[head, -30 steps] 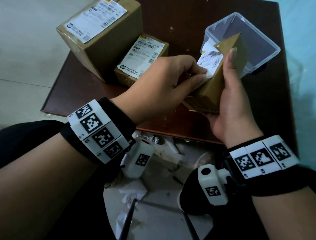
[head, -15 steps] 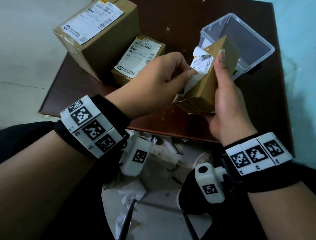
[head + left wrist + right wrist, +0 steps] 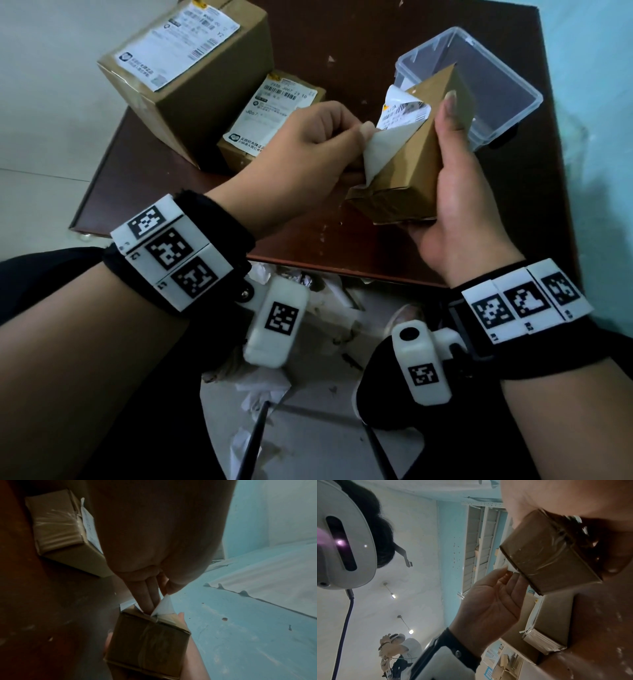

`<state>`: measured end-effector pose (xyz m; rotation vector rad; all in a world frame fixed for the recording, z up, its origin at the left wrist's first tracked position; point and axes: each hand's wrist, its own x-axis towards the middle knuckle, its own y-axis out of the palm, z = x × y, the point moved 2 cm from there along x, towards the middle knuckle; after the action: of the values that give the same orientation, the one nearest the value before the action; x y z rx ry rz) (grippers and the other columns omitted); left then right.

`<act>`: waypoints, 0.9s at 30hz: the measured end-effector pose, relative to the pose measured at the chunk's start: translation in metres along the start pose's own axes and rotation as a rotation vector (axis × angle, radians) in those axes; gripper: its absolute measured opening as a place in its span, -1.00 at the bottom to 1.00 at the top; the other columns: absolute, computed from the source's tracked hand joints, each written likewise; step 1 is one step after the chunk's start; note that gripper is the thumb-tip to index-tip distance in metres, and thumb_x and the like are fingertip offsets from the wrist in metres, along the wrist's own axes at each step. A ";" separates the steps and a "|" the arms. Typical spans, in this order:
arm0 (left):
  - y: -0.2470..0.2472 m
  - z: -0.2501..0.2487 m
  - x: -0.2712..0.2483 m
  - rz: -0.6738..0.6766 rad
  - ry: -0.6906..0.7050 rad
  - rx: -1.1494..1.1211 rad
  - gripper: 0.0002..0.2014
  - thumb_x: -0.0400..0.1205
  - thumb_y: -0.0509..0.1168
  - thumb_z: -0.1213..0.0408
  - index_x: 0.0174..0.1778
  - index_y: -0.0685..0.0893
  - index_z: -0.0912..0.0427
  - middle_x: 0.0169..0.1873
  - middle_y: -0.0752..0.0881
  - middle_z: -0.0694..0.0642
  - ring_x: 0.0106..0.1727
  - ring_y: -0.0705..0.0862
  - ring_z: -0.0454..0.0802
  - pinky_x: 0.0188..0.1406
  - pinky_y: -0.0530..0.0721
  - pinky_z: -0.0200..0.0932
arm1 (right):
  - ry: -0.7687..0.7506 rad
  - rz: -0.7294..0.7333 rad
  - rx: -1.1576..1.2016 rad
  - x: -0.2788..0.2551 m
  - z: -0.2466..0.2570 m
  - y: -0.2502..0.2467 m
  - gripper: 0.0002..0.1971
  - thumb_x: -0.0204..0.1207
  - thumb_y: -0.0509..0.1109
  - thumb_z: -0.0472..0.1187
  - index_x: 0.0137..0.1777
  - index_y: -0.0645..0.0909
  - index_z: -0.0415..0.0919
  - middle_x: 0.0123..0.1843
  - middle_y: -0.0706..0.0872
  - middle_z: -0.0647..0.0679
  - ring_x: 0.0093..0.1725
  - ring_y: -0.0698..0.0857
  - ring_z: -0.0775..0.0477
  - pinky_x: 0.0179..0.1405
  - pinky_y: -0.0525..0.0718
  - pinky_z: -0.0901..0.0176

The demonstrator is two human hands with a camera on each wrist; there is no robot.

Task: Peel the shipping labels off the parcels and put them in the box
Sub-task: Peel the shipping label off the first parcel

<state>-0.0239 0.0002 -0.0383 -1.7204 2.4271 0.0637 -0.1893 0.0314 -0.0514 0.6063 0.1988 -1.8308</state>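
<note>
Dark brown table (image 3: 394, 37); pale blue wall (image 3: 450, 534).

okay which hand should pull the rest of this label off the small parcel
Left. The left hand already pinches the lifted corner of the label, while the right hand is wrapped around the small parcel, bracing it.

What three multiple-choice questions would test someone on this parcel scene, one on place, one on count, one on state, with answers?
1. Where is the clear plastic box?
A. On the table's far right
B. On the floor
C. On the big parcel

2. How many parcels lie on the table with labels intact?
A. None
B. Two
C. Five

3. The held parcel's label is:
A. Fully stuck
B. Partly peeled
C. In the box

Answers: 1 A, it sits behind the held parcel. 2 B, the large parcel and small parcel. 3 B, the left hand pinches its lifted end while the right hand grips the parcel.
</note>
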 end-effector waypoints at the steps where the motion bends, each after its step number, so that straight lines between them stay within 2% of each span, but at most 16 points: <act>1: 0.001 0.000 0.000 -0.010 -0.017 -0.043 -0.81 0.87 0.24 0.29 -0.05 0.59 0.25 -0.06 0.70 0.46 -0.07 0.75 0.30 0.00 0.83 0.11 | 0.000 0.003 0.000 0.000 0.000 0.000 -0.29 0.59 0.38 0.51 0.62 0.61 0.12 0.30 0.89 -0.04 0.24 0.91 -0.17 0.27 0.86 -0.34; 3: 0.005 0.001 0.000 -0.040 -0.039 -0.104 -0.80 0.87 0.23 0.32 -0.07 0.60 0.26 -0.07 0.69 0.48 -0.07 0.72 0.24 -0.10 0.81 0.00 | -0.018 -0.007 -0.008 0.000 0.000 0.000 -0.29 0.62 0.37 0.50 0.64 0.59 0.12 0.31 0.89 -0.03 0.24 0.90 -0.15 0.27 0.87 -0.32; 5: 0.009 0.002 -0.001 -0.101 -0.036 -0.121 -0.82 0.81 0.27 0.33 -0.09 0.67 0.26 0.07 0.74 0.62 -0.08 0.73 0.28 -0.06 0.80 0.18 | -0.105 -0.045 -0.040 0.001 -0.002 0.001 -0.31 0.65 0.35 0.47 0.64 0.57 0.07 0.31 0.88 -0.02 0.25 0.90 -0.10 0.34 0.84 -0.28; 6: 0.010 0.003 -0.002 -0.138 -0.025 -0.118 -0.83 0.73 0.28 0.30 -0.11 0.72 0.26 0.10 0.75 0.62 -0.09 0.75 0.33 -0.02 0.80 0.30 | -0.165 -0.060 -0.053 0.001 -0.004 0.001 -0.32 0.66 0.35 0.45 0.62 0.56 0.06 0.31 0.87 -0.02 0.25 0.89 -0.08 0.37 0.83 -0.26; 8: 0.013 0.006 -0.003 -0.198 0.014 -0.087 -0.72 0.67 0.23 0.22 -0.11 0.82 0.27 0.02 0.79 0.54 0.00 0.79 0.49 0.07 0.78 0.49 | -0.237 -0.064 -0.061 0.001 -0.006 0.002 -0.40 0.67 0.30 0.42 0.57 0.55 0.11 0.31 0.87 -0.03 0.25 0.89 -0.05 0.36 0.83 -0.24; 9: 0.013 0.007 -0.004 -0.207 0.041 -0.071 -0.65 0.71 0.23 0.14 -0.08 0.84 0.30 -0.05 0.79 0.52 0.01 0.79 0.52 0.04 0.78 0.49 | -0.251 -0.048 -0.066 0.001 -0.007 0.003 -0.42 0.68 0.27 0.42 0.57 0.54 0.14 0.32 0.86 -0.03 0.26 0.89 -0.04 0.35 0.84 -0.24; 10: 0.013 0.007 -0.005 -0.205 0.072 -0.050 -0.57 0.76 0.24 0.05 -0.05 0.84 0.35 -0.12 0.78 0.52 -0.07 0.78 0.50 -0.05 0.80 0.40 | -0.266 -0.030 -0.081 0.001 -0.008 0.003 -0.43 0.71 0.24 0.42 0.59 0.52 0.15 0.35 0.84 -0.02 0.28 0.88 -0.03 0.36 0.84 -0.22; 11: 0.013 0.006 -0.006 -0.196 0.110 -0.014 -0.53 0.78 0.27 -0.02 0.00 0.84 0.38 -0.20 0.77 0.49 -0.19 0.76 0.44 -0.18 0.79 0.28 | -0.288 -0.016 -0.107 0.000 -0.008 0.004 -0.43 0.75 0.22 0.39 0.63 0.51 0.12 0.37 0.83 0.00 0.29 0.88 0.01 0.36 0.84 -0.16; 12: 0.013 0.005 -0.007 -0.187 0.154 0.038 -0.54 0.77 0.34 -0.04 0.05 0.84 0.37 -0.25 0.80 0.34 -0.25 0.77 0.31 -0.27 0.77 0.15 | -0.313 -0.008 -0.132 -0.001 -0.008 0.005 -0.43 0.79 0.21 0.36 0.66 0.49 0.08 0.39 0.82 0.02 0.28 0.87 0.07 0.37 0.83 -0.08; 13: 0.013 0.005 -0.007 -0.188 0.198 0.095 -0.59 0.73 0.41 -0.03 0.10 0.86 0.31 -0.20 0.85 0.20 -0.22 0.82 0.18 -0.25 0.81 0.12 | -0.337 -0.004 -0.148 -0.002 -0.008 0.006 -0.41 0.79 0.21 0.34 0.69 0.48 0.03 0.39 0.82 0.03 0.28 0.86 0.11 0.37 0.83 -0.02; 15: 0.010 0.006 -0.006 -0.220 0.259 0.185 -0.64 0.64 0.52 -0.03 0.16 0.88 0.19 -0.06 0.86 0.08 -0.10 0.83 0.09 -0.13 0.82 0.10 | -0.356 0.001 -0.147 -0.004 -0.010 0.009 -0.36 0.74 0.24 0.34 0.69 0.48 -0.01 0.36 0.84 0.03 0.26 0.87 0.11 0.34 0.83 0.00; 17: 0.007 0.008 -0.004 -0.241 0.282 0.210 -0.67 0.61 0.56 0.00 0.14 0.89 0.16 -0.02 0.85 0.10 -0.09 0.81 0.12 -0.12 0.80 0.10 | -0.346 0.000 -0.131 -0.005 -0.011 0.009 -0.40 0.71 0.26 0.34 0.62 0.52 0.04 0.32 0.86 0.02 0.24 0.89 0.08 0.32 0.85 -0.04; 19: 0.006 0.008 -0.004 -0.221 0.278 0.180 -0.71 0.62 0.58 0.07 0.12 0.90 0.19 -0.05 0.87 0.17 -0.09 0.82 0.21 -0.12 0.81 0.17 | -0.351 -0.009 -0.116 -0.007 -0.010 0.008 -0.56 0.76 0.27 0.31 0.50 0.55 0.12 0.30 0.86 0.03 0.22 0.89 0.08 0.32 0.85 -0.05; 22: 0.003 0.007 -0.004 -0.187 0.254 0.132 -0.77 0.64 0.58 0.17 0.09 0.89 0.25 -0.13 0.90 0.18 -0.11 0.88 0.18 -0.09 0.87 0.18 | -0.382 -0.014 -0.094 -0.010 -0.006 0.009 -0.75 0.83 0.28 0.20 0.34 0.58 0.12 0.23 0.87 0.01 0.17 0.90 0.07 0.21 0.86 0.08; 25: 0.001 0.006 -0.001 -0.197 0.291 0.169 -0.75 0.64 0.55 0.12 0.04 0.88 0.26 -0.10 0.89 0.22 -0.09 0.86 0.27 -0.08 0.82 0.33 | -0.399 -0.019 -0.097 -0.012 -0.004 0.010 -0.81 0.86 0.27 0.15 0.26 0.58 0.10 0.15 0.86 -0.01 0.11 0.90 0.05 0.12 0.84 0.18; 27: 0.002 0.004 -0.001 -0.193 0.342 0.208 -0.79 0.67 0.52 0.15 -0.02 0.85 0.26 -0.02 0.89 0.14 -0.05 0.88 0.10 -0.02 0.83 0.24 | -0.410 -0.012 -0.068 -0.012 -0.004 0.010 -0.81 0.87 0.27 0.13 0.24 0.60 0.09 0.12 0.86 -0.01 0.13 0.90 0.01 0.17 0.85 0.11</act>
<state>-0.0253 0.0024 -0.0420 -1.9888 2.3624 -0.5290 -0.1760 0.0399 -0.0468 0.1739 -0.0111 -1.9086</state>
